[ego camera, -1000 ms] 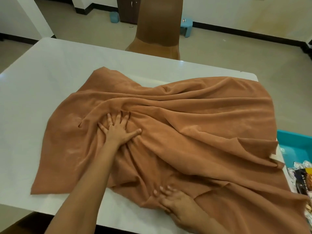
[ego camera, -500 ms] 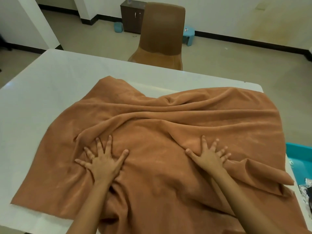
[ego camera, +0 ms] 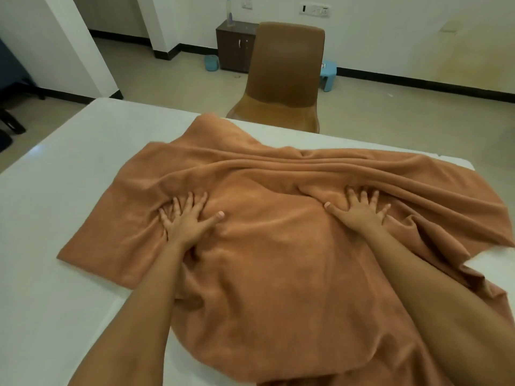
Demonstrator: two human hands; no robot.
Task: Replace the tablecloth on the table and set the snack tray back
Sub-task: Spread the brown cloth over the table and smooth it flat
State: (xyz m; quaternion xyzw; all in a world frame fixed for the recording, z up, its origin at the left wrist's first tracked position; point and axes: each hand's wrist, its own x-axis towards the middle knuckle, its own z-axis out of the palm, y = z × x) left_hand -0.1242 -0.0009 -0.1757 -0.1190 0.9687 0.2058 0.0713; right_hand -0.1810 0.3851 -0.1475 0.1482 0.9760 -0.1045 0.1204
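**Cloth smoothing: both palms flat on the fabric**

The orange-brown, fleecy fabric tablecloth (ego camera: pixel 278 268) is spread crookedly over the white, glossy, rectangular tabletop (ego camera: pixel 55 196). The middle and right side are covered. One peak reaches the far edge, and the near part is draped over the near edge. The left side of the tabletop is bare.

The left hand (ego camera: pixel 186 222) is laid palm down on the left part of the cloth, fingers straight and splayed, with nothing gripped. The right hand (ego camera: pixel 359 214) is laid the same way on the right part, well apart from the left.

Judgement: flat, splayed palms are likely used because friction over a wide area lets soft fabric be pushed outward, where a pinch would bunch it.

Material: the pile looks short and matt, like fleece or microfibre, and the drape is limp. Long rounded ridges run across just beyond the fingertips. Small creases radiate from the left hand. The area between the hands is mostly flat.

Judgement: spreading is part done, and the cloth is not yet squared to the tabletop edges. The snack tray is not in view. A brown moulded plastic chair (ego camera: pixel 287 68) is seen beyond the far edge.
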